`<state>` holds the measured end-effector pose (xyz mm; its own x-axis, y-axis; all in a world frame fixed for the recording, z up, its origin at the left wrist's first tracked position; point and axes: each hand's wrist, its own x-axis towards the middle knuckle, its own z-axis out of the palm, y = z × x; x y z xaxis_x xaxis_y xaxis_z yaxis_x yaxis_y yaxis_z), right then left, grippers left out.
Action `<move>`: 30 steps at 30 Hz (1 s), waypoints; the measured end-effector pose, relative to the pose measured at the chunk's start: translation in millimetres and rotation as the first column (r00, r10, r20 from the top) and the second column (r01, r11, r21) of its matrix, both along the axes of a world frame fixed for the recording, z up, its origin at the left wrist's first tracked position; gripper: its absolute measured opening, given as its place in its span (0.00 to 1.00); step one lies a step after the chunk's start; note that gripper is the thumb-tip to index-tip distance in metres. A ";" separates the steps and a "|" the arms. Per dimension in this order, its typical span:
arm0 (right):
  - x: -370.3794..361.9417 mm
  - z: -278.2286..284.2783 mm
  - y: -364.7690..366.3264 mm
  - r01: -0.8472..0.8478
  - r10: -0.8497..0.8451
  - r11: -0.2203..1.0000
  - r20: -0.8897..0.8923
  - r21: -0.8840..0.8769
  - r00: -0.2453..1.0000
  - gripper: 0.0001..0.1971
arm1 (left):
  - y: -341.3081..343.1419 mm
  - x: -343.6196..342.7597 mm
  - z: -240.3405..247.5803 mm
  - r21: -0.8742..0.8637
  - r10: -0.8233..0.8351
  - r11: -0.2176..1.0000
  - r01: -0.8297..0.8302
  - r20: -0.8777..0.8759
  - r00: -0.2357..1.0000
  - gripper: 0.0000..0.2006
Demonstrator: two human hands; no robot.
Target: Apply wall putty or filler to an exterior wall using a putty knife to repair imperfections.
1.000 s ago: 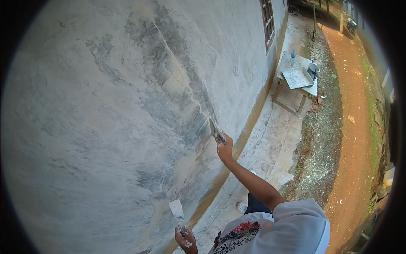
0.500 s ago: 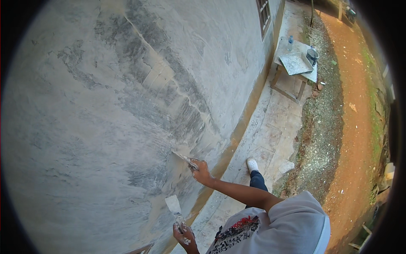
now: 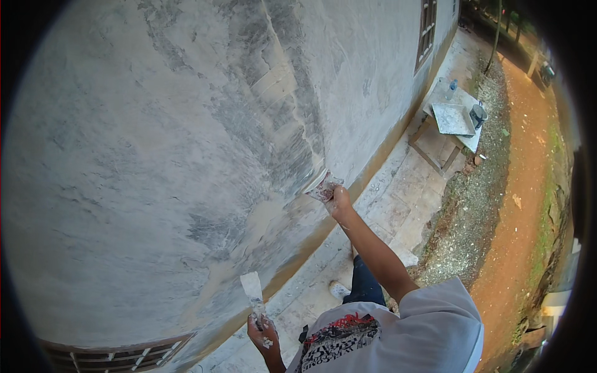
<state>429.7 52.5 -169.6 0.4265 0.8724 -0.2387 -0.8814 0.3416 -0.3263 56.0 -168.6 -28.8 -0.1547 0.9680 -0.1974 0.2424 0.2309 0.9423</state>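
My right hand (image 3: pixel 339 202), arm stretched out, is closed on a wide, putty-smeared scraper (image 3: pixel 320 188). The scraper's edge meets the grey wall (image 3: pixel 174 155) at the lower end of a pale ridge of putty (image 3: pixel 291 87). Lower down, my left hand (image 3: pixel 263 334) is wrapped round a putty knife (image 3: pixel 252 289), its whitish blade pointing up and away. White putty sticks to the fingers of that hand. The left-hand knife appears held in front of the wall; I cannot tell whether it touches.
Along the wall's foot runs a brown painted band (image 3: pixel 373 168) beside a concrete walkway (image 3: pixel 398 211). Farther off, a small table (image 3: pixel 469 140) bears a metal tray (image 3: pixel 453 119), a dark pot (image 3: pixel 477 116) and a bottle (image 3: pixel 452 88). Barred windows (image 3: pixel 426 31) open in the wall; gravel (image 3: pixel 472 211) borders the walkway.
My right hand and scraper have moved up and right along the wall to the ridge's lower end. The view has shifted, showing a window at lower left. My left hand still holds its knife.
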 end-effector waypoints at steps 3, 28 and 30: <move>10.4 5.5 12.5 -0.035 0.034 0.999 -0.077 -0.002 0.996 0.19 | -0.2 0.8 -7.6 0.019 0.060 0.998 -0.061 0.069 0.996 0.07; 63.3 254.6 -24.6 -0.149 0.127 0.982 0.183 0.114 0.975 0.15 | 26.9 38.2 11.0 0.033 -0.089 0.996 0.088 0.048 0.995 0.06; 64.6 166.3 -24.9 -0.100 0.102 0.995 0.152 -0.022 0.983 0.15 | 24.8 30.2 -3.8 0.069 -0.067 0.995 0.066 0.012 0.998 0.05</move>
